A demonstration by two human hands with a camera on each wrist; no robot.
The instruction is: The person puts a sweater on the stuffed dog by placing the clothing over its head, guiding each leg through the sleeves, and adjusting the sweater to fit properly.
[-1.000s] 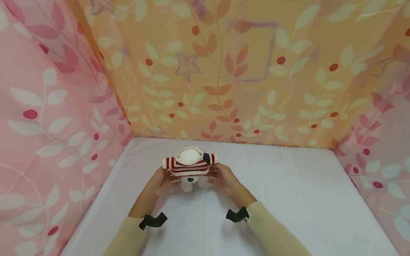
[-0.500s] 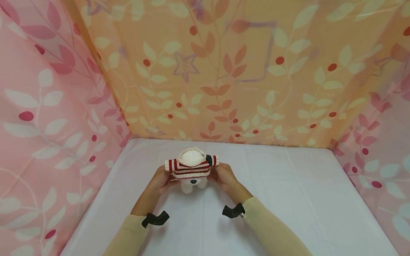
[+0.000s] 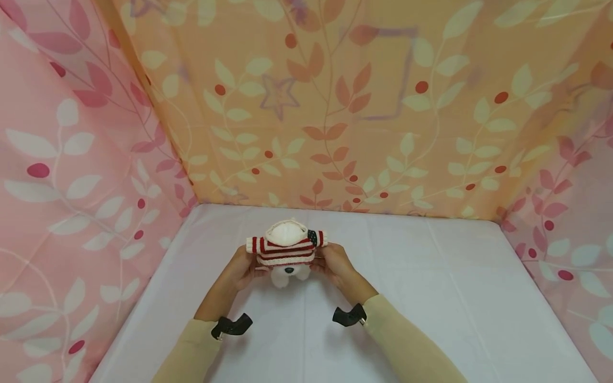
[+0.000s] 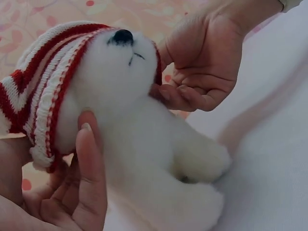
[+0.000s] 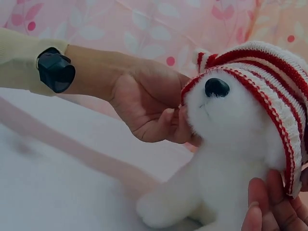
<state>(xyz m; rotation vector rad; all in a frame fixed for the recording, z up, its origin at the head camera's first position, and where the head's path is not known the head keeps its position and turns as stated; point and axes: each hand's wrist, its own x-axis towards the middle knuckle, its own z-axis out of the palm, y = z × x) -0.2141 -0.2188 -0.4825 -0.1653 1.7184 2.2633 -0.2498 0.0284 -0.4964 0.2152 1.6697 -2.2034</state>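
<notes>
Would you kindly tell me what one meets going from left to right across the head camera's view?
Left-side pink cloth, left hand, white stuffed toy with a striped sweater around its head, right hand, right-side pink cloth.

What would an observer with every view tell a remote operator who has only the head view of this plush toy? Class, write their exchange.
Operator: My view shows the nose but no mouth. Does the plush toy have one?
Observer: Yes. The left wrist view shows thin dark mouth lines below the nose.
Operator: How do the fingers of the right hand lie? I can't make them out well.
Observer: The left wrist view shows them curled beside the face, at the edge of the striped sweater.
</notes>
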